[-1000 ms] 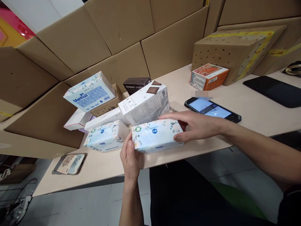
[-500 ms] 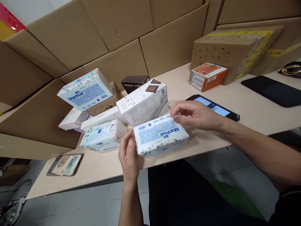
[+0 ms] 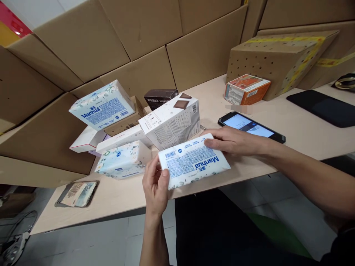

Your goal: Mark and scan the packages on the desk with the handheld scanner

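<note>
Your left hand (image 3: 156,184) and right hand (image 3: 231,142) are partly closed, thumbs over opposite ends of the tissue pack (image 3: 194,161), gripping it at the table's (image 3: 119,195) near edge, just beside the white box (image 3: 170,123) printed with brown squares.

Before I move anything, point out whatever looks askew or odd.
The upper tissue pack sits askew, jutting past the brown box under it. The held pack, between left hand and right hand, shows its lettering upside down. No spill shows.
</note>
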A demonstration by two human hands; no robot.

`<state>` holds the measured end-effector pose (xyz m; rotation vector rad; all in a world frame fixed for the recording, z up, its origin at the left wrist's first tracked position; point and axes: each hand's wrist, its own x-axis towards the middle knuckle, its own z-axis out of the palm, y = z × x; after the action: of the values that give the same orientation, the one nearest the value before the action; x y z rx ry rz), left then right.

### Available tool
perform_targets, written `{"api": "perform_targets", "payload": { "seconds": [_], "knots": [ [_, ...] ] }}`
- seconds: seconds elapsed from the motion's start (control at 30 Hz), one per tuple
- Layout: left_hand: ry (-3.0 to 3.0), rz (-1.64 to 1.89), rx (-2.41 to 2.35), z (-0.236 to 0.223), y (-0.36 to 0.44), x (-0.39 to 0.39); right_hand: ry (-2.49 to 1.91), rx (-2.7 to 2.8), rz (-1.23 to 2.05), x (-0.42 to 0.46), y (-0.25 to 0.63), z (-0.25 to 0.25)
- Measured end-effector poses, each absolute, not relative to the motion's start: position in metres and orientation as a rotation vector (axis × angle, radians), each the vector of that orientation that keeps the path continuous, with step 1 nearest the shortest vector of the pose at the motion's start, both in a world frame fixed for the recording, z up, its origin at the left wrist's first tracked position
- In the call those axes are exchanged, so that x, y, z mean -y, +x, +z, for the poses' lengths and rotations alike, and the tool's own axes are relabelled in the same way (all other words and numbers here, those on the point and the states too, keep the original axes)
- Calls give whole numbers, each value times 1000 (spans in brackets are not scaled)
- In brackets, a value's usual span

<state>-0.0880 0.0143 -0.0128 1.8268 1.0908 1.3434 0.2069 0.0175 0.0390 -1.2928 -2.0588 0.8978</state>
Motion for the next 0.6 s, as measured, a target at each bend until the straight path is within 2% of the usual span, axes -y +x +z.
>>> {"api": "perform_targets", "payload": {
  "seconds": [0.23,0.37,0.6],
  "knots": [
    [1942,1555,-850,-16,-83,-13,-1123,1882,842,-16,208,35],
    [1887,1630,-857,-16,-83,-14,-1035,1827,932,-15,205,34],
    [1782,1700,-999,-15,-83,-15,-1192,1904,788,-20,203,31]
  ]
}}
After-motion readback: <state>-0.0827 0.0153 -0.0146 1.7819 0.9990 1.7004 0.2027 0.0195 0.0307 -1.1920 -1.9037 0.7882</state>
